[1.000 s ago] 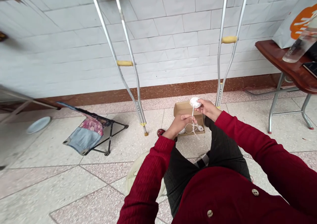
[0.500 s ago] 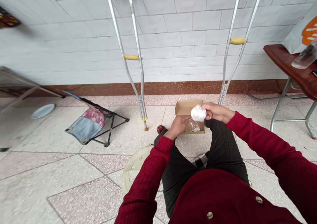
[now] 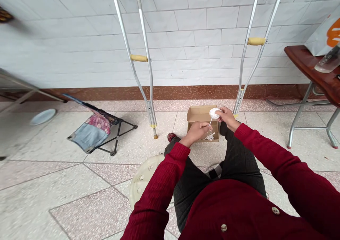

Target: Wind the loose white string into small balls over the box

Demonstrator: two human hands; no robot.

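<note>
The right hand [image 3: 227,119] grasps a white string ball [image 3: 214,113], one edge hidden — the left hand [image 3: 198,131] pinches its strand [image 3: 210,121] (cardboard box [image 3: 199,114] below partly covered, its white tangle [image 3: 210,137] indistinct)

Open brown cardboard box [image 3: 195,115] on speckled stone floor [image 3: 66,183], before white tiled wall [image 3: 186,38]. Tangled white yarn [image 3: 210,137] in box. Round white yarn ball [image 3: 214,113] in right hand [image 3: 227,117], above box; thin white strand [image 3: 210,121] between ball and left hand [image 3: 198,131]. Silver metal crutch [image 3: 138,58] left of box, matching crutch [image 3: 256,41] right. Blue-pink fabric folding stool [image 3: 91,135] farther left, pale round plate [image 3: 43,116] beyond. Far right: reddish-brown desk [image 3: 302,57], white-orange bag [image 3: 318,38] on it, clear bottle [image 3: 328,62] before bag.
</note>
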